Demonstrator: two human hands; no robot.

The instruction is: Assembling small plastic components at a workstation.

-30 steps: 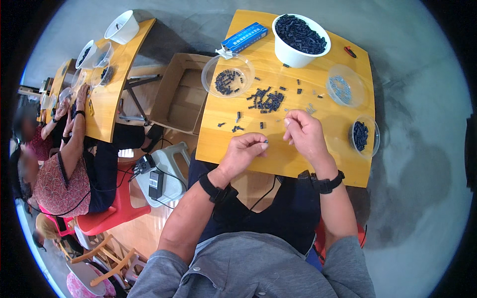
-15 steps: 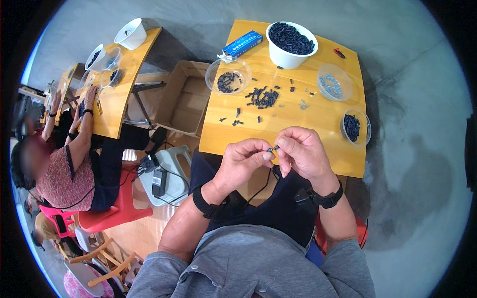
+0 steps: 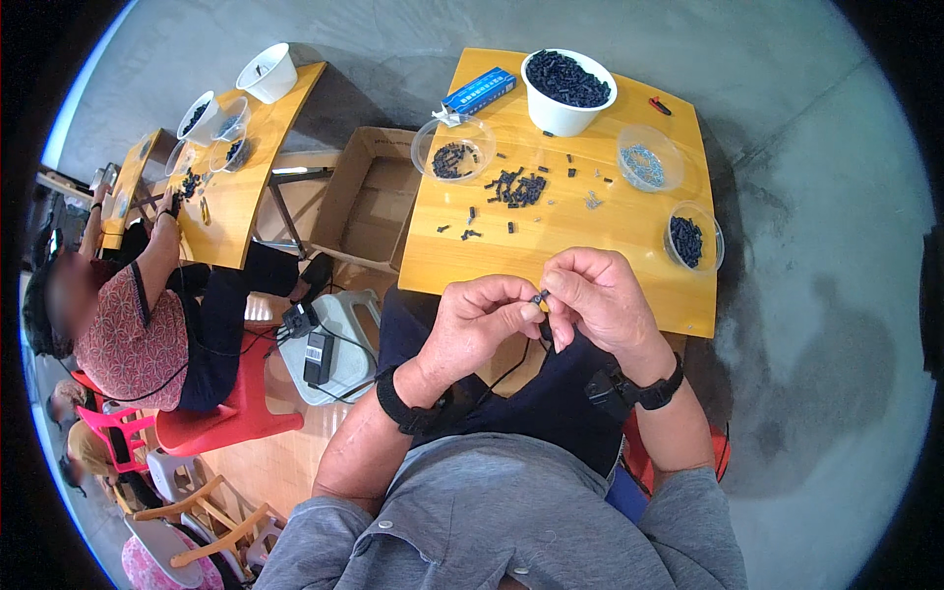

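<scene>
Thumb and forefinger of my left hand [image 3: 487, 320] are pinched on a small black plastic piece [image 3: 540, 297]. The fingertips of my right hand [image 3: 600, 300] are closed at the same spot, on a small black piece; the fingers cover most of both. Both hands meet just off the near edge of the yellow table [image 3: 590, 241], above my lap. Beyond them on the tabletop lies a loose pile of small black plastic pieces [image 3: 516, 188], with some strays around it.
A white tub [image 3: 570, 116] heaped with black pieces stands at the back. Clear bowls hold black pieces [image 3: 686, 242], silvery small parts [image 3: 641, 167] and more black pieces [image 3: 454, 159]. A blue box [image 3: 480, 91] lies back left. A cardboard box [image 3: 359, 221] and a co-worker [image 3: 133, 329] are leftward.
The black pieces between my fingertips now sit closer together. My view has shifted slightly; the co-worker's hands have drawn back from the parts on the other table.
</scene>
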